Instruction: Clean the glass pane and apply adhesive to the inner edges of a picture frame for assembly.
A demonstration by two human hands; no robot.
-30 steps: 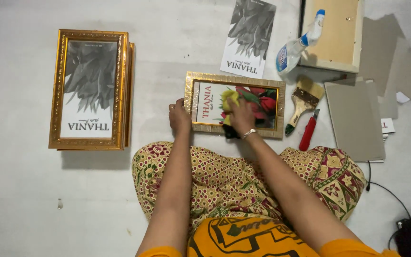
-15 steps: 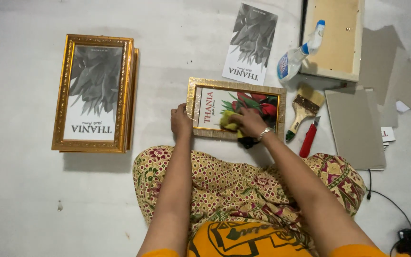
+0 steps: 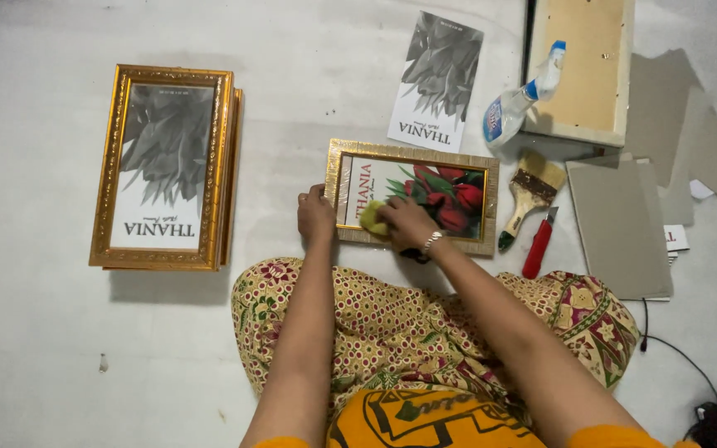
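A small gold picture frame [image 3: 458, 159] with a red-flower print lies flat on the white floor just beyond my knees. My left hand [image 3: 315, 217] rests on its near left corner, fingers curled over the edge. My right hand [image 3: 406, 224] presses a yellow cloth [image 3: 373, 218] onto the glass at the frame's left part. A thin bracelet sits on my right wrist.
A stack of larger gold frames [image 3: 168, 166] lies at the left. A grey-leaf print sheet [image 3: 436, 80], a spray bottle [image 3: 518, 101], a wooden board [image 3: 581, 70], a paint brush [image 3: 527, 196], a red-handled cutter [image 3: 538, 245] and grey cardboard sheets [image 3: 620, 226] lie at the right.
My right hand has slid the yellow cloth leftward across the glass, from the middle of the picture to its left part. My left hand stays on the frame's corner.
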